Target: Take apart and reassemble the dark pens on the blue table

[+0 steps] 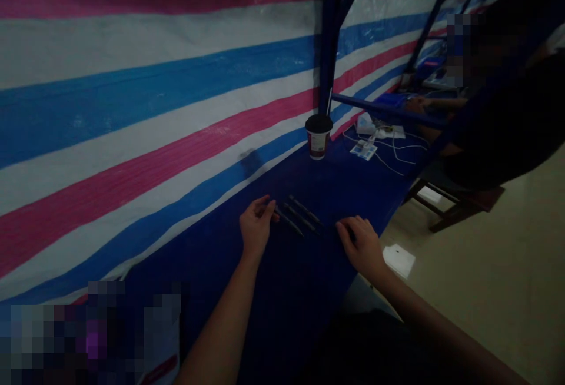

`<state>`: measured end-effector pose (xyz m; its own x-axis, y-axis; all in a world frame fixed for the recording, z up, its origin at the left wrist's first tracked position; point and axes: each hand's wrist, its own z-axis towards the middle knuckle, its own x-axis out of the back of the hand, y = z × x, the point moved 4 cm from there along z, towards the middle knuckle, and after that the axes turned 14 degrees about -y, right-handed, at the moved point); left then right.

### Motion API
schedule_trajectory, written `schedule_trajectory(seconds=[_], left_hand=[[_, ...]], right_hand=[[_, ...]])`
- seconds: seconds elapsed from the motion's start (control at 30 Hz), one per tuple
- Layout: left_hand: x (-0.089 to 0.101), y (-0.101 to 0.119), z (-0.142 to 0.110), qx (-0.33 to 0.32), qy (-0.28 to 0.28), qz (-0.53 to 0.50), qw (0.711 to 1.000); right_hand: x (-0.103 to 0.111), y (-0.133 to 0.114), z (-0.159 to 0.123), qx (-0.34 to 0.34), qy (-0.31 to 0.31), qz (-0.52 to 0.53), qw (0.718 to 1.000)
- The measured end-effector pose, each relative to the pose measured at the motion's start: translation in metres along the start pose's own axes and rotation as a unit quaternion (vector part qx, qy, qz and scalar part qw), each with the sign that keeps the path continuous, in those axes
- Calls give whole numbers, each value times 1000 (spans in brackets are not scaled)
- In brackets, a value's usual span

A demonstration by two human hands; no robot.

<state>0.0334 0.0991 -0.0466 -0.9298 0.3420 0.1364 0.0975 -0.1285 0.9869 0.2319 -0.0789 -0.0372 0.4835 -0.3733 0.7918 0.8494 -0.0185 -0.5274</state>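
Surface: blue-covered table [212, 255] along a striped tarpaulin wall [132, 108].
Pens: three dark pens [302, 218] lie side by side between the hands.
Left hand [258, 226]: fingers loosely curled just beside the pens, pinching nothing.
Right hand [359, 246]: slightly spread on the table, holding nothing.

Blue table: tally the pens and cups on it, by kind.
Pens: 3
Cup: 1
Total: 4
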Motion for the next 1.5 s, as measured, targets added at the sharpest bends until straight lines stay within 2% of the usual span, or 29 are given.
schedule_trajectory(seconds=[0.13, 0.4, 0.77, 0.97, 1.1, 1.2, 1.3, 1.5], left_hand=[[1, 1, 1, -3, 3, 6, 1000], [3, 0, 2, -6, 14, -13, 1000], [-1, 0, 5, 8, -29, 13, 999], [-2, -1, 7, 11, -42, 42, 998], [-4, 3, 6, 11, -49, 84, 995], [-6, 7, 6, 13, -76, 134, 988], [-6, 11, 6, 8, -102, 200, 975], [-2, 15, 2, -26, -104, 334, 937]], right_hand=[[-1, 0, 3, -11, -34, -16, 999], [-1, -4, 3, -15, -47, -43, 998], [0, -5, 6, -20, -55, -53, 997], [-4, -17, 5, 42, -125, -112, 985], [-11, -29, 6, 56, -175, -149, 971], [-16, -36, 9, 44, -208, -155, 965], [-17, -38, 13, 31, -214, -154, 964], [-21, -42, 19, 0, -212, -147, 966]])
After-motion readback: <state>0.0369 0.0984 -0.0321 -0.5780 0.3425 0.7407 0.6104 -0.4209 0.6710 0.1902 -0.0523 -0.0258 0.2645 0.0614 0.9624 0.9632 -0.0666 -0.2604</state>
